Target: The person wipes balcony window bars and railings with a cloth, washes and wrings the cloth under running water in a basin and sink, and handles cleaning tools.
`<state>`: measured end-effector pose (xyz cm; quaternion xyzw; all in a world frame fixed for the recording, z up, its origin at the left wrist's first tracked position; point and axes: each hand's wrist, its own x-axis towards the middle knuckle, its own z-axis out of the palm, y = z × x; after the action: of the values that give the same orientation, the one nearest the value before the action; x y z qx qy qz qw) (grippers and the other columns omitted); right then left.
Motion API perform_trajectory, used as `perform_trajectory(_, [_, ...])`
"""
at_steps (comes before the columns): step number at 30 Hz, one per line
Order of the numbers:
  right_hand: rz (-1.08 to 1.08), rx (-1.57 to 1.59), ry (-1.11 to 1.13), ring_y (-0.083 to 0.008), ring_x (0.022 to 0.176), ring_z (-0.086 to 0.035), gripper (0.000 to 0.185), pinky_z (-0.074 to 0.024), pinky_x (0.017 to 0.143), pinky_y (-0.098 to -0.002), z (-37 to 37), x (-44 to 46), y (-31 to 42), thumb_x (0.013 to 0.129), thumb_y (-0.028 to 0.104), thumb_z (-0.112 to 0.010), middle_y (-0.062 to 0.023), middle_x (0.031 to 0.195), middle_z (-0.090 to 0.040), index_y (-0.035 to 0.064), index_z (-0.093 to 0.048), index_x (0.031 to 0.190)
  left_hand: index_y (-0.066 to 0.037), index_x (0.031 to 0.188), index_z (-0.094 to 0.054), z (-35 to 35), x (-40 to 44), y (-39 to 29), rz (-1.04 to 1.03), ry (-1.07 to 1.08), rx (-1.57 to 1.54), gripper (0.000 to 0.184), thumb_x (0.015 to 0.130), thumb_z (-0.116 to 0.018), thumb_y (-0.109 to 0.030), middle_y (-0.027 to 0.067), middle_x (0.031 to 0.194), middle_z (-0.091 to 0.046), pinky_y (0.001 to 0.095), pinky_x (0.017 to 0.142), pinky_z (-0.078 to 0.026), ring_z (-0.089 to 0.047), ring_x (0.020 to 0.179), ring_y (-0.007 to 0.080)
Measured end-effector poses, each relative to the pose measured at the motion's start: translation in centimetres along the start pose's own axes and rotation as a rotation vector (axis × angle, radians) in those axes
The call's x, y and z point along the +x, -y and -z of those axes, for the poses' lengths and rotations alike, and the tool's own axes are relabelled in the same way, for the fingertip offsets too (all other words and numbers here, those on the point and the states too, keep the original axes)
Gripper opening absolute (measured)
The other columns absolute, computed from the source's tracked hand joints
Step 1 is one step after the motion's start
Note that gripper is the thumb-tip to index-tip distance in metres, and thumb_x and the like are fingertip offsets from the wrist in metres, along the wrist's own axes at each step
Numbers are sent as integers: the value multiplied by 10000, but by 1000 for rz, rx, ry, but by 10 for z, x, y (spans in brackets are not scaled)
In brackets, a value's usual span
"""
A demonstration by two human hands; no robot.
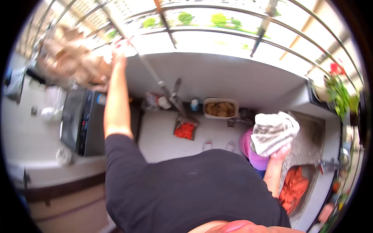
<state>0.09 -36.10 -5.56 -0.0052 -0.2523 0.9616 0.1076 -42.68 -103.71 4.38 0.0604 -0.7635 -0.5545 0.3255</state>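
Note:
My right hand is closed around a bunched grey-and-white striped towel, held above a purple bucket beside the sink. My left hand is raised with the arm stretched out towards the window bars. It is beside a long metal pole and close to some tan hanging cloth. Glare and blur hide how its fingers lie, so I cannot make out whether they grip the pole. Orange-red cloth lies in the sink basin below my right forearm.
A dark washing machine stands at the left. Along the far wall are a white tub of brown lumps, a blue-white bottle and a dustpan with red material. The faucet and potted plants are at the right.

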Motion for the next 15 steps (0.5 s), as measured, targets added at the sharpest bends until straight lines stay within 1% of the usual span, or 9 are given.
perform_trajectory(2, [271,-263,-213,-310,1350,-523,507,-410,1159,-464,-15,13,8,1072,320,-396,-135,1488,-527,30,-459,1483,-2,1328,-559,20,-37,-25,1,-149,196,565,895,-820,-254,92,1083,-654,318,819,-526,-625,926,163])
perform_trajectory(3, [360,-284,-217,-303,1340,-533,494,-430,1143,-455,-64,37,36,1068,288,-396,-145,1469,-537,25,-457,1481,10,1320,-549,28,-22,-21,-70,-85,-25,556,906,-809,-253,96,1113,-647,300,854,-517,-621,974,169])
perform_trajectory(4, [572,-479,-244,-306,1307,-563,490,-471,1105,-443,-79,65,67,1066,273,-391,-156,1445,-551,10,-459,1475,47,1296,-546,25,-46,-60,-109,-128,-97,534,894,-813,-183,125,1138,-628,310,874,-507,-608,994,195])
perform_trajectory(7, [955,-715,-91,-292,1195,-645,481,-546,1023,-425,-142,145,115,946,52,-451,-166,1359,-612,-27,-514,1417,72,1299,-514,52,-92,-86,-248,-131,-241,387,970,-680,-48,150,1205,-629,345,1018,-497,-606,1140,225])
perform_trajectory(9, [1160,-945,181,-232,1081,-675,539,-572,919,-362,-133,231,144,853,-37,-435,-148,1275,-653,-31,-548,1380,66,1267,-536,61,-151,-134,-247,-179,-175,290,1011,-618,-44,165,1244,-626,349,1049,-493,-606,1184,223])
perform_trajectory(12, [1305,-1558,95,-222,815,-670,159,-541,794,-352,-162,345,125,961,168,-549,-68,850,-677,110,-673,1044,40,1185,-553,62,-211,-146,-250,-198,-141,183,1031,-588,-53,127,1127,-639,320,973,-515,-622,1046,197])
perform_trajectory(13, [1342,-1814,53,-219,726,-669,164,-531,752,-349,-169,374,94,997,236,-587,-41,709,-685,157,-714,931,40,1180,-550,51,-228,-157,-268,-172,-107,175,1032,-583,-49,128,1116,-635,315,961,-518,-619,1038,195])
perform_trajectory(14, [1573,-2110,-117,-250,632,-628,157,-494,731,-410,-168,402,60,992,250,-582,-56,654,-642,195,-703,909,43,1175,-549,35,-241,-166,-283,-139,-96,167,1033,-573,-40,130,1119,-634,314,970,-508,-618,1047,197])
perform_trajectory(15, [1590,-2008,-26,-251,652,-606,211,-445,729,-403,-205,389,28,975,290,-621,-69,677,-620,145,-626,821,45,1172,-550,18,-251,-173,-315,-72,-102,160,1031,-567,-30,130,1128,-633,318,977,-503,-617,1052,200])
